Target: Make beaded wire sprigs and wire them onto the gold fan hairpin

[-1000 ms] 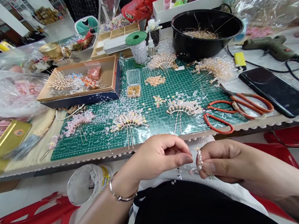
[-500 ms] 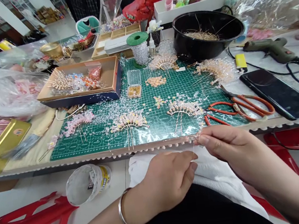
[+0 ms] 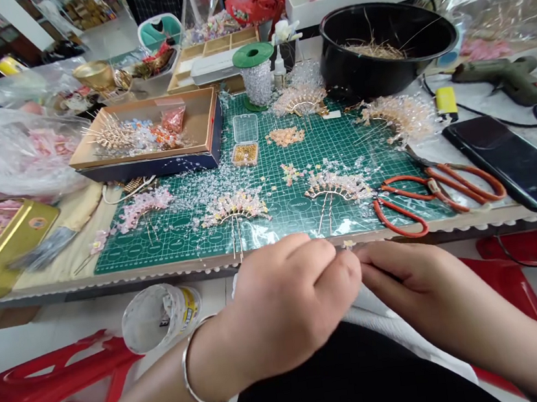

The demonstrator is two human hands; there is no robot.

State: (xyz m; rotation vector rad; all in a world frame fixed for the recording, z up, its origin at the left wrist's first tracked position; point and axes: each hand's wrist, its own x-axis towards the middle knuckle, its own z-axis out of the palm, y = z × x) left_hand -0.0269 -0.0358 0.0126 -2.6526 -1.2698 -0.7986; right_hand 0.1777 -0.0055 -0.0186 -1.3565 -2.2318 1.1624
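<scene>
My left hand [image 3: 293, 302], with a silver bangle [image 3: 186, 367] at its wrist, is closed in front of the table edge. Its curled fingers hide whatever lies in them. Right against it, my right hand [image 3: 412, 278] pinches a small beaded flower piece [image 3: 349, 244], of which only a bit shows above the fingertips. Beyond the hands, several beaded hair combs lie on the green cutting mat [image 3: 190, 244]: a pink and yellow comb [image 3: 235, 209], a pale pink comb [image 3: 338, 187] and a pink comb [image 3: 145, 208] among them. Orange-handled scissors [image 3: 405, 215] are right of these.
Farther back stand an open cardboard box [image 3: 147, 167], a green bead spool [image 3: 253, 54], a clear case of gold beads [image 3: 246, 153] and a black basin [image 3: 387, 75]. A black phone [image 3: 513, 161] and a glue gun [image 3: 508, 77] lie right. Below are a bucket [image 3: 149, 320] and red stools [image 3: 52, 397].
My left hand has risen and closed up against the right fingertips, covering most of the beaded piece. The whole view has shifted slightly.
</scene>
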